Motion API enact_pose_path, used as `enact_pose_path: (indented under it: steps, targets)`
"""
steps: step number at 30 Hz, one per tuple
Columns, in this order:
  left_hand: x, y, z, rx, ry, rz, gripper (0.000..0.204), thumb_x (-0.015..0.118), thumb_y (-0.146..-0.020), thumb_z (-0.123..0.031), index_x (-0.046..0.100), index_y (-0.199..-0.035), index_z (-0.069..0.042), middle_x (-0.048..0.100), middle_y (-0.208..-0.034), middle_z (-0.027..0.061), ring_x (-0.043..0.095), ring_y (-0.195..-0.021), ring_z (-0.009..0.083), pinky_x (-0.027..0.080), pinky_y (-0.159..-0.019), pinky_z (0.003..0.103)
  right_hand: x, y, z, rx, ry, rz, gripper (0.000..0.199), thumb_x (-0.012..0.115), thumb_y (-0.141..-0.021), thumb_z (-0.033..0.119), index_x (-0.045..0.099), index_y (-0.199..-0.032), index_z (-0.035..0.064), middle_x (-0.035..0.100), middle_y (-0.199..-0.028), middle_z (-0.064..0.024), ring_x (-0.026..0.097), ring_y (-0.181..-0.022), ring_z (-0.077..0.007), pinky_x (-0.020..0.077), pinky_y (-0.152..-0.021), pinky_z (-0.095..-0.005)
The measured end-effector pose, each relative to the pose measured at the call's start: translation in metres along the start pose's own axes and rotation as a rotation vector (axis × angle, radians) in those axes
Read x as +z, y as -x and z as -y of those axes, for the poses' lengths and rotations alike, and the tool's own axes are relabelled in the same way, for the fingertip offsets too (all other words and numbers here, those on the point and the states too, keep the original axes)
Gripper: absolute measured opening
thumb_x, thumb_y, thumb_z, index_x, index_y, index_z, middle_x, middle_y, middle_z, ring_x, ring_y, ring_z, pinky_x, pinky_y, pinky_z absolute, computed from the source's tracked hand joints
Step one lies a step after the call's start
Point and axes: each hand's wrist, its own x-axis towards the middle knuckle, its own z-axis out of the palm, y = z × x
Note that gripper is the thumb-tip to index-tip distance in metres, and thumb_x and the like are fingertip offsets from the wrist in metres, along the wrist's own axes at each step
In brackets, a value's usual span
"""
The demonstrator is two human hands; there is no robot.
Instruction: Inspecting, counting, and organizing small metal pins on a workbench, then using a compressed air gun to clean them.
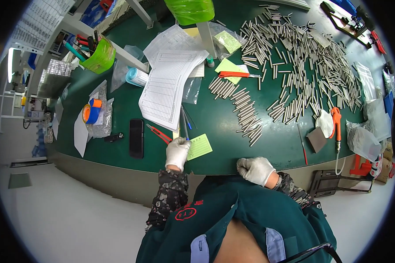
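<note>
My left hand [177,153], in a white glove, is over the front of the green table. Its fingers close around the blue end of a slim grey pen [185,127]. Just right of it lies a yellow-green printed card [200,146]. Red-handled pliers [159,134] are close on the left, their handles running toward the glove. My right hand [256,170], gloved too, rests at the table's front edge with the fingers curled in. Nothing sticks out of it. Printed sheets [173,83] lie beyond my left hand, and short metal pins [245,114] are in a row at centre.
A large heap of metal pins [311,65] covers the back right. An orange air gun [336,120] with a hose, a brown block [316,139] and a thin tool [302,144] lie at right. A black phone [136,138] and tape rolls [91,113] are at left.
</note>
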Motion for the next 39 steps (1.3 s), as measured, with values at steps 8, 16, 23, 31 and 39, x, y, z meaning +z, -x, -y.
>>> enact_pose_path:
  steps: [8, 16, 23, 31, 39]
  targets:
    - [-0.008, 0.087, -0.017, -0.020, 0.484, 0.538, 0.010, 0.055, -0.083, -0.013, 0.055, -0.082, -0.003, 0.049, -0.060, -0.0003, 0.045, -0.046, 0.0064, 0.037, -0.043, 0.019, -0.010, -0.033, 0.033, -0.174, -0.117, -0.239, 0.047, 0.055, -0.073, 0.011, 0.049, -0.119, 0.0141, 0.060, -0.082, -0.0096, 0.059, -0.071, -0.0291, 0.0474, -0.059, -0.0384]
    - [-0.019, 0.102, -0.008, -0.015, 0.615, 0.663, 0.008, 0.054, -0.085, -0.011, 0.054, -0.090, -0.005, 0.049, -0.069, 0.0004, 0.046, -0.057, 0.0065, 0.040, -0.052, 0.020, -0.002, -0.075, 0.050, -0.531, -0.018, -0.156, 0.035, 0.060, -0.073, 0.009, 0.051, -0.107, 0.0091, 0.056, -0.082, -0.0092, 0.057, -0.065, -0.0257, 0.0466, -0.057, -0.0342]
    - [-0.041, 0.124, 0.058, -0.043, 0.939, 0.231, 0.015, 0.049, -0.089, -0.011, 0.055, -0.101, -0.004, 0.054, -0.074, 0.0031, 0.051, -0.061, 0.0079, 0.043, -0.055, 0.020, -0.002, -0.122, 0.078, -0.168, -1.619, 0.368, 0.046, 0.044, -0.084, 0.055, 0.048, -0.088, 0.0091, 0.052, -0.069, -0.0096, 0.049, -0.051, -0.0180, 0.0376, -0.046, -0.0244]
    - [-0.104, 0.156, 0.179, -0.136, 1.035, -0.114, 0.016, 0.053, -0.088, -0.013, 0.056, -0.102, -0.006, 0.058, -0.076, 0.0025, 0.055, -0.061, 0.0099, 0.045, -0.056, 0.022, 0.108, -0.140, 0.176, -0.260, -1.199, 0.461, 0.044, 0.047, -0.086, 0.049, 0.048, -0.097, 0.0068, 0.059, -0.092, -0.0155, 0.059, -0.069, -0.0182, 0.0453, -0.053, -0.0236]
    - [-0.195, 0.215, 0.310, -0.216, 1.063, -0.716, 0.017, 0.054, -0.087, -0.018, 0.056, -0.098, -0.005, 0.059, -0.077, 0.0069, 0.059, -0.064, 0.0165, 0.051, -0.058, 0.028, 0.247, -0.177, 0.279, 0.182, -1.048, 0.793, 0.022, 0.045, -0.091, 0.035, 0.049, -0.093, 0.0135, 0.050, -0.063, -0.0033, 0.043, -0.049, -0.0124, 0.0347, -0.044, -0.0228]
